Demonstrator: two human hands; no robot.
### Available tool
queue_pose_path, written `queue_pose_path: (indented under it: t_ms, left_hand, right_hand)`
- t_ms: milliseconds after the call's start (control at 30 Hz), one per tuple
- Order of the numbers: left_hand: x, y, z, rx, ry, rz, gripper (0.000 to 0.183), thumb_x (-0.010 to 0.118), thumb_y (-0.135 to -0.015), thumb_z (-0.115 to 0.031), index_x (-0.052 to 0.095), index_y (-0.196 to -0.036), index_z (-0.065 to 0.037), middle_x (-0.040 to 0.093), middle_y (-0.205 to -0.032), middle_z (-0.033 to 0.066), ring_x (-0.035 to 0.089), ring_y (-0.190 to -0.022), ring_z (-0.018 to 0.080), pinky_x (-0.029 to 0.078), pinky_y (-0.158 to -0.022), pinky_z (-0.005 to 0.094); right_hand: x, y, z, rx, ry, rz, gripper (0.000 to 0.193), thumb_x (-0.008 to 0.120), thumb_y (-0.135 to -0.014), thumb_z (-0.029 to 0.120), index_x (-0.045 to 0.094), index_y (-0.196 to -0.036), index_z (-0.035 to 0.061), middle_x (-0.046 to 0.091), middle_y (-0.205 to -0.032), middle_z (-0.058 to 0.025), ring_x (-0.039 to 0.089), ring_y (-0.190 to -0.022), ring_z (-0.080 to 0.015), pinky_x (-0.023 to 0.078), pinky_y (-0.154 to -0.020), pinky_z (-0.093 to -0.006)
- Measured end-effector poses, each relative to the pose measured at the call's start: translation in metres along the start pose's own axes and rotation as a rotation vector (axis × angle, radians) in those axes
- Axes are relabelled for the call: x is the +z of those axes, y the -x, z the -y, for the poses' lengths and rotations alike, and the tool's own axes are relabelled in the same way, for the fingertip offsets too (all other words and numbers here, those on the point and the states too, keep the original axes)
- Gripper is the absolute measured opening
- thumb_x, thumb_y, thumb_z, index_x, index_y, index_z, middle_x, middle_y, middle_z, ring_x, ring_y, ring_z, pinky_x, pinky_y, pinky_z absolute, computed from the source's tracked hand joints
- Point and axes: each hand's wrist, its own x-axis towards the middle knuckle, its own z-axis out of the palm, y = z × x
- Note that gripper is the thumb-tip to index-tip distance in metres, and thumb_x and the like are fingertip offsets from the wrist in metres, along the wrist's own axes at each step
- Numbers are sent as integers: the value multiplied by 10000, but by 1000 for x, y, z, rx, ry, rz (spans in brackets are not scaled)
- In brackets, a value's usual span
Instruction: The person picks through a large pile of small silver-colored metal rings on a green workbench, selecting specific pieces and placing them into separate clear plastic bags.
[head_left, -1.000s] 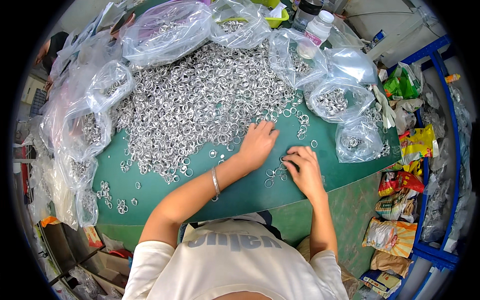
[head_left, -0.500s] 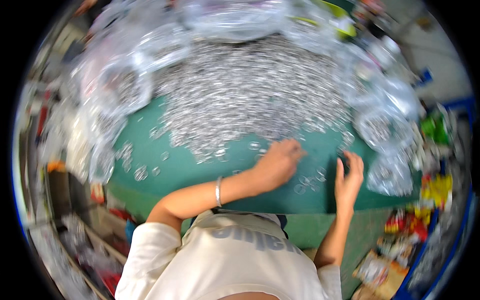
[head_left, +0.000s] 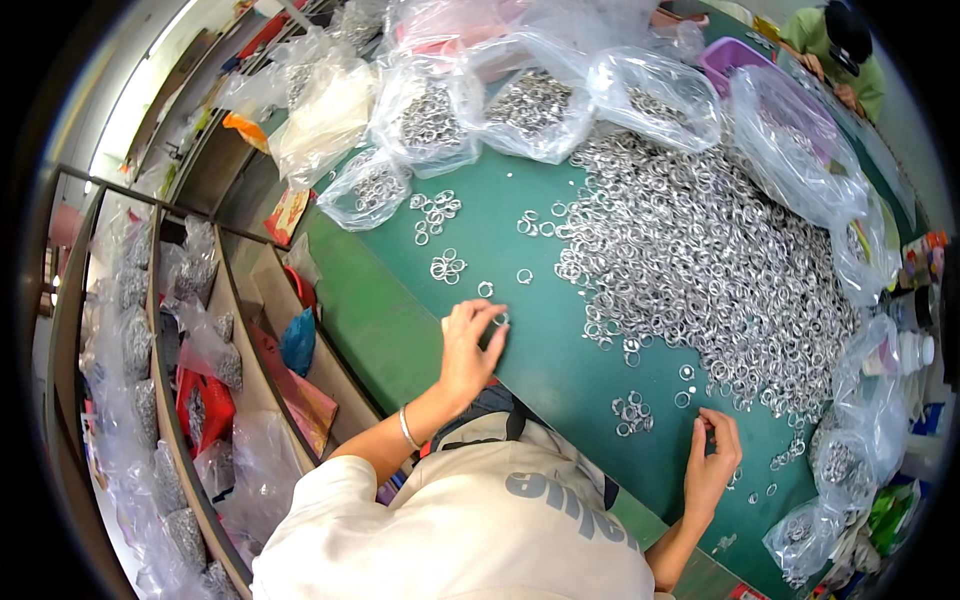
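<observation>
A large heap of silver metal rings [head_left: 720, 260] covers the right half of the green table. My left hand [head_left: 468, 352], with a bracelet at its wrist, is at the table's near edge; a silver ring [head_left: 501, 319] sits between its thumb and forefinger. Just beyond it lie single rings [head_left: 525, 276] and a small group of rings [head_left: 448, 266], with another group [head_left: 436, 212] farther off. My right hand [head_left: 712, 462] is curled near the heap's front edge, thumb close to the fingers; whatever is in it cannot be made out. Left of it lies a ring cluster [head_left: 632, 413].
Clear plastic bags of rings [head_left: 428, 115] line the table's far side, and more bags [head_left: 845, 455] stand at the right. A purple basket [head_left: 735, 55] is at the back. Shelves with bagged goods [head_left: 215, 370] stand on the left. Another person [head_left: 850, 60] is at the far right.
The view has swung to the left, showing the shelves and another person. My left hand has left the heap's front edge for the small ring groups on the left. My right hand stays near the heap.
</observation>
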Motion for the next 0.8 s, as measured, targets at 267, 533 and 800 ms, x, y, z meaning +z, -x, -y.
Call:
queue_pose_path:
  t_ms: [267, 533, 800]
  left_hand:
    - [-17, -32, 66, -74, -76, -245, 274, 667, -786, -16, 642, -1055, -58, 595, -1029, 104, 559, -977, 270, 403, -850, 358]
    - [-25, -106, 126, 6, 86, -216, 263, 669, -764, 24, 651, -1016, -49, 616, -1041, 116, 571, -991, 291, 426, -865, 379]
    - [-20, -123, 108, 74, 101, -295, 283, 655, -763, 26, 623, -1042, -17, 612, -1069, 156, 563, -1020, 343, 445, -895, 411]
  right_hand:
    - [27, -7, 23, -98, 32, 169, 199, 630, -805, -59, 615, -1002, -43, 598, -915, -138, 574, -770, -233, 470, -731, -324]
    - [45, -9, 39, -93, 81, 182, 175, 619, -811, -60, 608, -986, -56, 597, -905, -149, 568, -757, -241, 471, -708, -331]
    - [36, -8, 36, 54, 172, -18, 179, 635, -813, -32, 622, -991, -32, 605, -906, -143, 569, -793, -254, 466, -740, -347]
